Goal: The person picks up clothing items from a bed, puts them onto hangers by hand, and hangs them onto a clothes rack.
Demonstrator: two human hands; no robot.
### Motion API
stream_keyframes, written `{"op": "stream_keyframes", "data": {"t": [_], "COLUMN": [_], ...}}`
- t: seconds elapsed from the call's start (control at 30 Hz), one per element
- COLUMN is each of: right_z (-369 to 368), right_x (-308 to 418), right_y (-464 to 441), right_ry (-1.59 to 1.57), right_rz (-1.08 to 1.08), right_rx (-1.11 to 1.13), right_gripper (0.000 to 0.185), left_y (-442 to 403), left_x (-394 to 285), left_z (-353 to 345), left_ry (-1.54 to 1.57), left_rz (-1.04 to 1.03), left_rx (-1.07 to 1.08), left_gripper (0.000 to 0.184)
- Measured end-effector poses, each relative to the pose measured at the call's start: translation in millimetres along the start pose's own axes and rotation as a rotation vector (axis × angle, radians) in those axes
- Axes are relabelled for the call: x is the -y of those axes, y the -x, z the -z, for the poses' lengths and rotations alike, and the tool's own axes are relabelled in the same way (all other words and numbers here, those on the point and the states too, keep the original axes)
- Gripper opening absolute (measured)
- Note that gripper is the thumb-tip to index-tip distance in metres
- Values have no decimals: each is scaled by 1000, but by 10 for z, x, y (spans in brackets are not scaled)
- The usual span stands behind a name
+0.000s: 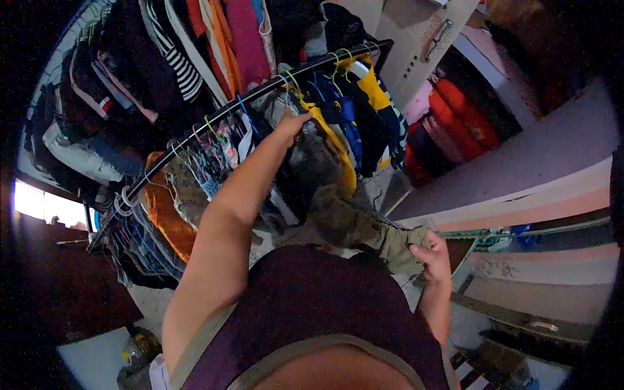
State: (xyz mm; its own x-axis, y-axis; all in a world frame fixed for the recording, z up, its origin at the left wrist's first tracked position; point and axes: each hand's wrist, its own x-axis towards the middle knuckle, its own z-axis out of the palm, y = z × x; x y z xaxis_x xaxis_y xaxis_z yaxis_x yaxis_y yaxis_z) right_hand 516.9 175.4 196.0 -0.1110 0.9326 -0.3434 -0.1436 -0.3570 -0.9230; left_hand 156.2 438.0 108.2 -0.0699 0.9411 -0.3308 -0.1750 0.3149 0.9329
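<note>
Head view, one person, two bare hands, clothes rack.

Item 1: olive garment (354, 224), crumpled, off the person's right front, between the rack and the person's body. Long axis slanting, from the hanging clothes down toward the right hand (432, 257). Where its far end meets the dark clothes cannot be told.

Item 2: right hand, the nearer of the two to the olive garment. Grip closed on the garment's near end, thumb on top; the rest of the cloth lies leftward and rackward from this grip.

Item 3: left hand (292, 123), arm outstretched, at the hanging clothes just below the rack bar (260, 90). Fingers beside the upper edge of a yellow garment (342, 153); whether this grip pinches cloth or only rests against it cannot be told. The olive garment lies below and to the right of it, apart.

Item 4: orange garment (170, 221), hanging farther left along the bar.

Item 5: striped garment (183, 71), hanging beyond the bar.

Item 6: red bundle (465, 114), right of the rack.
</note>
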Motion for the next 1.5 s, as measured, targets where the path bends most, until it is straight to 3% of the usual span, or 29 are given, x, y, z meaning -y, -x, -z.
{"op": "stream_keyframes", "data": {"t": [0.07,0.23,0.3,0.4,0.5,0.6,0.7,0.8,0.87,0.93,0.97,1.0,1.03,1.07,1.13,1.27,1.33,1.4,1.5], "right_z": [-17,-308,-356,-657,-911,-1118,-1409,-1490,-1479,-1416,-1348,-1305,-1263,-1260,-1260,-1585,-1698,-1770,-1841], "right_x": [-72,-3,-61,54,80,-22,157,246,180,14,-158,-282,-406,-455,-486,-64,130,317,150], "right_y": [-21,-189,-351,-531,-757,-1071,-1179,-1181,-1177,-1224,-1301,-1314,-1328,-1278,-1220,-1039,-1034,-1033,-1248], "right_ry": [70,146,211,69,8,-70,-135,-166,164,118,-91,-32,26,352,569,108,-23,-39,257], "right_rz": [47,160,174,154,112,164,117,-53,216,233,109,154,199,418,512,100,87,219,585], "right_rx": [-18,-136,-203,-148,-40,52,160,394,423,450,462,471,478,476,430,330,303,284,238], "right_gripper": [28,30,31,30,30,28,27,31,30,29,29,30,30,31,32,32,32,32,34], "left_y": [-628,-739,-646,-150,36,204,192,452,533,558,632,567,500,576,603,520,534,589,807], "left_x": [362,347,321,28,-12,64,164,-62,-114,-64,-112,-39,81,10,-19,65,104,77,-58], "left_z": [61,-120,-71,130,481,607,786,867,967,1077,1075,1238,1314,1244,1220,1376,1429,1413,1278], "left_ry": [-9,-35,-8,-146,-234,-105,-122,-131,-124,-177,-203,-218,-213,-210,-183,-149,-212,-323,-350], "left_rz": [1,67,44,56,65,-27,-162,-27,-14,23,42,174,138,99,57,27,20,34,63], "left_rx": [85,142,202,207,60,-220,-333,-409,-400,-439,-458,-409,-435,-459,-472,-423,-419,-442,-385], "left_gripper": [95,103,101,94,85,80,80,80,81,79,79,86,83,79,76,77,78,78,77]}}
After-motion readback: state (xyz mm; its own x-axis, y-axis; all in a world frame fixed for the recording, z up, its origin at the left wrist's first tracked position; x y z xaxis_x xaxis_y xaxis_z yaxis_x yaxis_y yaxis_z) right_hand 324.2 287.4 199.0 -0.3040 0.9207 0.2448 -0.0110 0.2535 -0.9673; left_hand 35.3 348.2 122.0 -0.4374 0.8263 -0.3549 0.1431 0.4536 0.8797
